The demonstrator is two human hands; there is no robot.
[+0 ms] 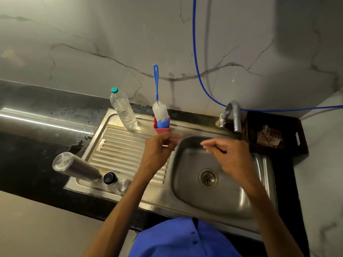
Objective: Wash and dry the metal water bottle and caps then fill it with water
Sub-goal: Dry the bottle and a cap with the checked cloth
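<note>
A dark tabletop (33,127) is carrying a steel sink unit (185,203), with water drops lying beside its left edge. On the ribbed drainboard (118,151) a metal bottle (78,166) is standing upside down, next to a black cap (109,178) and a steel cap (124,185). A plastic water bottle (123,110) and a red cup (161,127) holding a brush (160,112) are standing at the back rim. A dark tray (274,134) is sitting at the right.

Home kitchen (steel sink (259,199), tap (234,115))

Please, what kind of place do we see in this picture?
Most likely a home kitchen: a steel sink with ribbed drainboard set in a dark counter, a tap, and a bottle brush.
</note>
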